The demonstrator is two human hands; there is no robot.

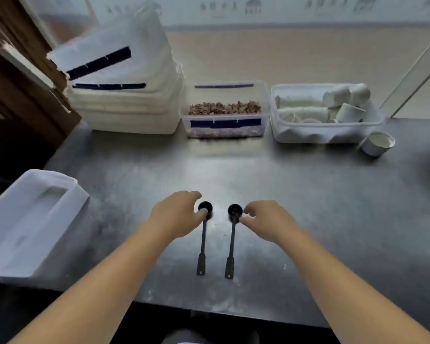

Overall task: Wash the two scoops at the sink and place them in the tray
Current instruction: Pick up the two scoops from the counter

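Two black long-handled scoops lie side by side on the steel table, bowls away from me. My left hand (178,213) pinches the bowl end of the left scoop (203,240) with its thumb on the neck. My right hand (265,220) holds the bowl of the right scoop (232,240) between thumb and fingertips. Both handles still rest flat on the table. A white plastic tray (8,247) sits at the table's left edge. No sink is in view.
Along the back of the steel table (333,207) stand stacked white tubs (124,108), a clear tub of brown pieces (225,110) and a tub of white cups (325,112). One loose cup (377,144) stands at the right. A brown wooden frame (23,78) rises at the left.
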